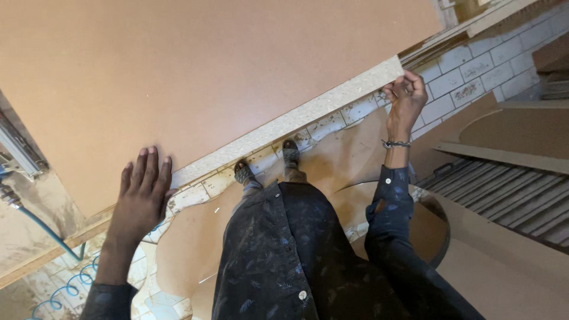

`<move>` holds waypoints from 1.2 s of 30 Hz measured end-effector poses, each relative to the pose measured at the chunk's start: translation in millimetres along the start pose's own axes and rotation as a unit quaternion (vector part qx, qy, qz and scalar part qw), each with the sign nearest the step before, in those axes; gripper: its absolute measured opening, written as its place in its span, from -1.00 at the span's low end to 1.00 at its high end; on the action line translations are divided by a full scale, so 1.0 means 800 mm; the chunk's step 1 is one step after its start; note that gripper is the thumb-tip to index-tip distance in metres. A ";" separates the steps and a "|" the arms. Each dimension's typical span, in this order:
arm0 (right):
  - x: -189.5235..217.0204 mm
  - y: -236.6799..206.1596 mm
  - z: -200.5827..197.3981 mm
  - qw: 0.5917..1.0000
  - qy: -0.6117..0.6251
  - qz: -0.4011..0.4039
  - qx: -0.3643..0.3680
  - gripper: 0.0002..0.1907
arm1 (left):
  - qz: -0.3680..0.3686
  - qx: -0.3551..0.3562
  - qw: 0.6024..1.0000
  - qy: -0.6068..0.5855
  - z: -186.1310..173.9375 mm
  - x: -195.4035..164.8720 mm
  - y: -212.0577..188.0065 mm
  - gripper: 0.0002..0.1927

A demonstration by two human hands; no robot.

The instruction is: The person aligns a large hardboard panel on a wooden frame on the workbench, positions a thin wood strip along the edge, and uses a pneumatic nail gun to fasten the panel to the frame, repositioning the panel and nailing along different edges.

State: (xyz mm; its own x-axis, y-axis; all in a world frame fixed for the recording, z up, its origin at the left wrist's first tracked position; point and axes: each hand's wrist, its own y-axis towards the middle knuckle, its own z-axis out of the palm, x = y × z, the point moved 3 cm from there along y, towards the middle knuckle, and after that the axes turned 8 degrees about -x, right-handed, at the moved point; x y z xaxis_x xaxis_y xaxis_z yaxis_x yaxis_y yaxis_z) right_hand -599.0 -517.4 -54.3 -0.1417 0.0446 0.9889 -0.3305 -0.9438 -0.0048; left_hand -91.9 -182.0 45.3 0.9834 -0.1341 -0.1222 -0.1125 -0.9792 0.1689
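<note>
A large tan particle board panel point(195, 71) fills the upper left of the head view, its pale raw edge running diagonally from lower left to upper right. My left hand point(141, 192) lies flat on the panel's near lower corner, fingers together and pointing up. My right hand point(405, 98) grips the panel's edge near its right corner, fingers curled over the top; a bracelet sits on that wrist. I wear a dark patterned shirt, and my sandalled feet point(267, 166) stand below the panel's edge.
Brown cut-out board pieces point(195, 237) with curved edges lie on the tiled floor. A board with a round hole point(474, 249) and stacked panels point(510, 136) sit at the right. A blue coiled hose point(65, 284) and machine rail point(21, 151) are at the left.
</note>
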 end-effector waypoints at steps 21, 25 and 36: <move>-0.029 0.049 0.027 0.989 -0.127 -0.073 0.034 -0.92 | -0.029 0.025 0.999 0.003 0.007 0.009 -0.001 -0.17; -0.029 0.047 0.027 0.987 -0.140 -0.075 0.035 -0.94 | -0.037 0.007 0.999 -0.023 0.005 0.010 0.001 -0.17; -0.059 0.050 0.044 0.999 -0.027 -0.022 -0.033 -0.88 | -0.455 -0.428 0.744 -0.236 0.072 -0.040 -0.088 -0.86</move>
State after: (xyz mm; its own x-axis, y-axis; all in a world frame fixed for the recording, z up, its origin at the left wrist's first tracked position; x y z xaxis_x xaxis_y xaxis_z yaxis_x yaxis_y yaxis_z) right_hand -572.9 -569.0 -96.3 -0.0758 0.0671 0.9949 -0.3969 -0.9173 0.0316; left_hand -123.9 -117.8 -18.9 0.4136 0.2891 -0.8634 0.9008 -0.2675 0.3420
